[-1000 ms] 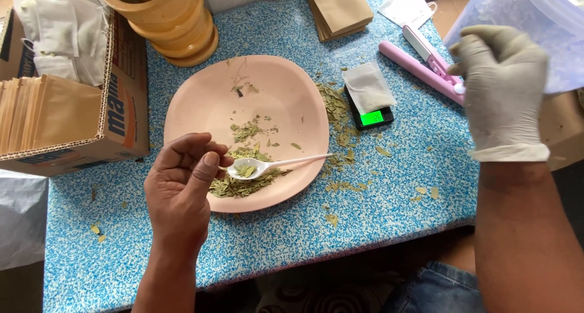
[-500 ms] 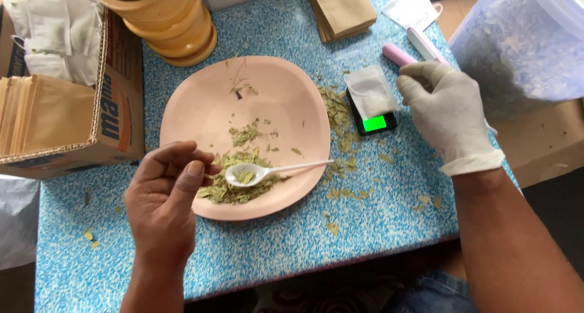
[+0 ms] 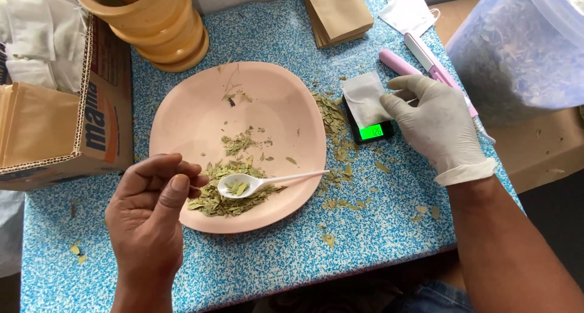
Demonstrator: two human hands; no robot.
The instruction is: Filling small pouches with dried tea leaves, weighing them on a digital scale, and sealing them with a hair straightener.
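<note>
A pink plate on the blue speckled table holds a heap of dried green leaves. A white plastic spoon rests on the plate with a few leaves in its bowl. My bare left hand is curled at the plate's near left edge, fingertips right beside the spoon's bowl. My gloved right hand pinches the right edge of a small white sachet. The sachet lies on a small black scale with a green lit display.
A cardboard box with brown paper bags stands at the left, a wooden mortar behind the plate. Brown bags, a pink sealer tool and a translucent tub of leaves sit at the right. Loose leaves litter the table.
My right hand came down from the translucent tub to the sachet on the scale and took hold of its edge. My left hand stayed by the spoon.
</note>
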